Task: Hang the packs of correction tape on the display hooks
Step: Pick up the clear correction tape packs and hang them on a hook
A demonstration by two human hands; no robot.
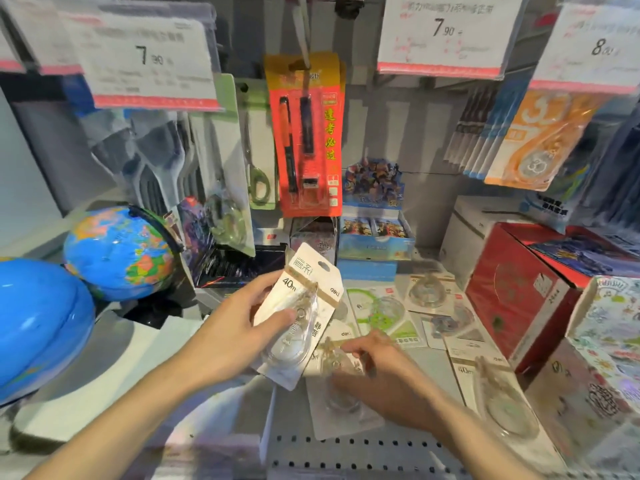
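Up off the shelf, a white pack of correction tape point(299, 313) marked "40m" is held tilted, its hang-hole end pointing up and to the right. The left hand point(239, 327) grips it, thumb across the clear blister on the front and fingers behind the card. Just below it a second pack point(341, 386) lies flat on the perforated shelf point(346, 448), and the right hand point(377, 368) is down on this one, fingers curled over its blister; whether it is actually pinching the card I cannot tell, as the hand is blurred. More packs lie loose on the shelf to the right: a similar white one point(491, 393) near the front, a green-printed one point(381, 317) and others further back. A red box point(519, 299) stands beside them on the right. Above, a red-orange pen pack point(308, 133) hangs from a hook point(300, 32), with scissors packs point(258, 157) just left of it and an orange correction tape pack point(540, 140) hanging at the upper right under price tags. Two globes point(117, 251) sit at the left.
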